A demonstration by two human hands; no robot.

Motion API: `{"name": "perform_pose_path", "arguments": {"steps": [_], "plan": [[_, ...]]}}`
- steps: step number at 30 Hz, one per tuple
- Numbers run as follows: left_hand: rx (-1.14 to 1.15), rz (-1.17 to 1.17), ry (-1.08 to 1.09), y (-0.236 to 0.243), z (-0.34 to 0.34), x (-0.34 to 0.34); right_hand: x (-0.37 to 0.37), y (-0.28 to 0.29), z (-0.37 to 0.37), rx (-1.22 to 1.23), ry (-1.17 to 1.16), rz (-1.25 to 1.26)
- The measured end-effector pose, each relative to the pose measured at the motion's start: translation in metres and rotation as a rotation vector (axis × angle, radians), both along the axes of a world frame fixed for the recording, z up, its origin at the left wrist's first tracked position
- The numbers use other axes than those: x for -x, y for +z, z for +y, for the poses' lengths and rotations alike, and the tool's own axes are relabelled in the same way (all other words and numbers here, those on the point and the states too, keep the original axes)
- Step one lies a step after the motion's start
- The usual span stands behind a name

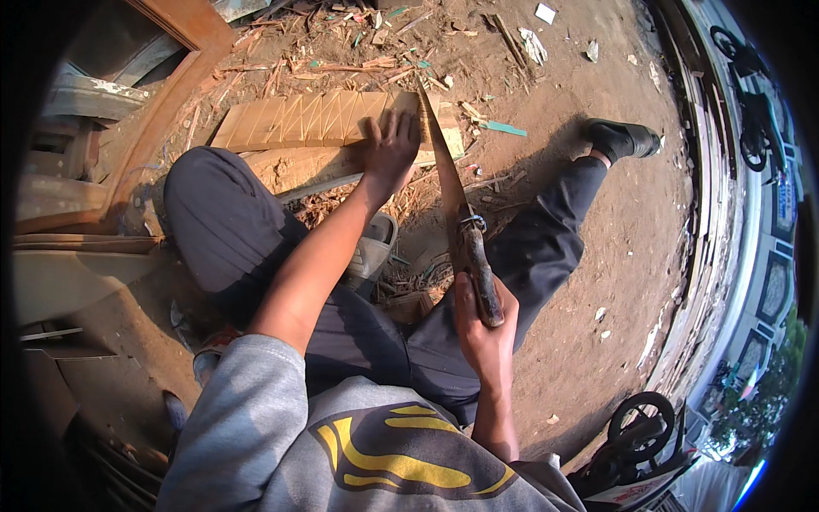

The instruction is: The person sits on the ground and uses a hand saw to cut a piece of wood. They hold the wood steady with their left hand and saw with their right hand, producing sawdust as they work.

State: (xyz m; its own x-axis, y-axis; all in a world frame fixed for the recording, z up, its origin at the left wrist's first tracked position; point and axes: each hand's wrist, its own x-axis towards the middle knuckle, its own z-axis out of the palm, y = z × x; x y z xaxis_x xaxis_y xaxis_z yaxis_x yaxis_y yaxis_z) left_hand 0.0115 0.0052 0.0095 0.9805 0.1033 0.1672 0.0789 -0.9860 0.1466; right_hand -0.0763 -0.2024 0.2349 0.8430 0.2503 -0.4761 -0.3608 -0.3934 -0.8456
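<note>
A: Head view, state?
B: Left hand (395, 154) palm down on the marked plank (311, 118), fingers laid out, slightly apart, pressing rather than gripping. Thumb can't be made out. Right hand (486, 320) closed round the grip of the handsaw (447, 175).
A: Plank where?
B: Ahead of the person, low, lying crosswise over or against a second board (316, 165); contact under it not readable. Blade crosses near the plank's right end, just beside the left fingers. Can't tell if teeth are in a kerf.
A: Risks?
B: Main one: blade hops sideways on a stroke, catches the left fingers. Cause: hand that close, no guide visible.
A: Others?
B: Plank could rock or slide: one hand seems the only hold, support looks loose, wood scraps (375, 66) around. Blade could bind or bend if the right wrist twists. Overrun is a lesser worry: sandalled foot (373, 249) sits left of the blade, near.
</note>
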Motion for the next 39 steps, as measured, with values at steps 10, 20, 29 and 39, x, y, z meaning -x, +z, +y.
{"name": "perform_pose_path", "arguments": {"steps": [10, 20, 29, 39], "plan": [[0.069, -0.037, -0.001, 0.001, -0.002, 0.000, -0.026, -0.031, 0.005, -0.021, -0.028, -0.026], [-0.121, 0.047, 0.035, -0.012, -0.005, 0.000, -0.013, -0.010, 0.009, 0.035, -0.047, 0.016], [-0.052, 0.022, 0.011, -0.001, -0.007, 0.003, 0.017, 0.005, -0.014, 0.041, -0.062, 0.031], [-0.086, -0.080, 0.066, -0.006, -0.007, 0.002, -0.024, -0.011, 0.030, 0.053, 0.012, -0.001]]}}
